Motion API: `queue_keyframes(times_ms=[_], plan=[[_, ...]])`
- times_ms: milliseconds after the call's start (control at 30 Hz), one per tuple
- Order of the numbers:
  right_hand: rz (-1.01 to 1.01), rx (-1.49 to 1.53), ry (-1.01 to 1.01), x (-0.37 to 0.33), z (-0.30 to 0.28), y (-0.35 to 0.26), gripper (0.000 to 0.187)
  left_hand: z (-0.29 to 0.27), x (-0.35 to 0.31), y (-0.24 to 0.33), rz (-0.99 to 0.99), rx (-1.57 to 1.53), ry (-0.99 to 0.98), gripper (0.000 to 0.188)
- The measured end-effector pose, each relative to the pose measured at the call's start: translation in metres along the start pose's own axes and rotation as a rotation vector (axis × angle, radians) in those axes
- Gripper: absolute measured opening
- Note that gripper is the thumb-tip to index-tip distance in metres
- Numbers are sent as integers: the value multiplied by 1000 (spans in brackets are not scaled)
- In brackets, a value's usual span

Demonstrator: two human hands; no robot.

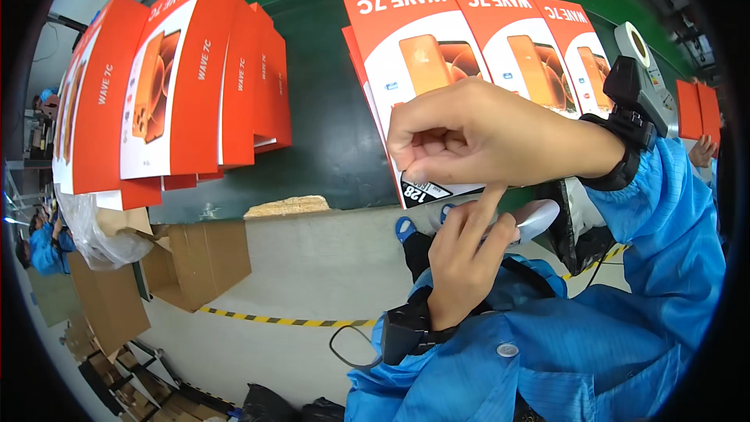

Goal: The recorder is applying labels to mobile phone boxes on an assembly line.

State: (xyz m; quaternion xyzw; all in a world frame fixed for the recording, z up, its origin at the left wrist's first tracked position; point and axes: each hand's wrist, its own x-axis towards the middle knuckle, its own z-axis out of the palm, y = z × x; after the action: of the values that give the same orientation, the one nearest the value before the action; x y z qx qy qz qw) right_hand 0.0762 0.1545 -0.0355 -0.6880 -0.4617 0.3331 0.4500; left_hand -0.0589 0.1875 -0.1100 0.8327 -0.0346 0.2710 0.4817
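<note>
One red-and-white rectangular cardboard box [422,47] lies right, my curled right hand [476,133] over its near end.
My left hand [462,266] spreads its fingers; any pinch, I can't tell. The box seems light, stiff, slick: best gripped by its long sides.

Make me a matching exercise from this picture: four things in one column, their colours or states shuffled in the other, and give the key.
Things
1. Right hand
2. Floor stripe
3. Slippers
4. Open carton

Colours or states
A. Blue
B. Fingers curled, in front of the red-and-white boxes
C. Plain brown
D. Yellow and black

Right pairs: 1-B, 2-D, 3-A, 4-C.
</note>
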Motion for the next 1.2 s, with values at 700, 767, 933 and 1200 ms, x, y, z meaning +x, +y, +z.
queue_keyframes(times_ms=[700,767,933,1200], plan=[[-125,-214,-24,-2,1,6,9,3,0,-8,34,2,26,16],[-113,-225,-33,-2,1,8,8,3,-1,-7,32,-1,30,16],[-208,-641,13,-9,7,-1,17,3,0,-9,84,13,47,17],[-178,-615,288,0,1,13,23,0,-1,1,-88,-175,-40,11]])
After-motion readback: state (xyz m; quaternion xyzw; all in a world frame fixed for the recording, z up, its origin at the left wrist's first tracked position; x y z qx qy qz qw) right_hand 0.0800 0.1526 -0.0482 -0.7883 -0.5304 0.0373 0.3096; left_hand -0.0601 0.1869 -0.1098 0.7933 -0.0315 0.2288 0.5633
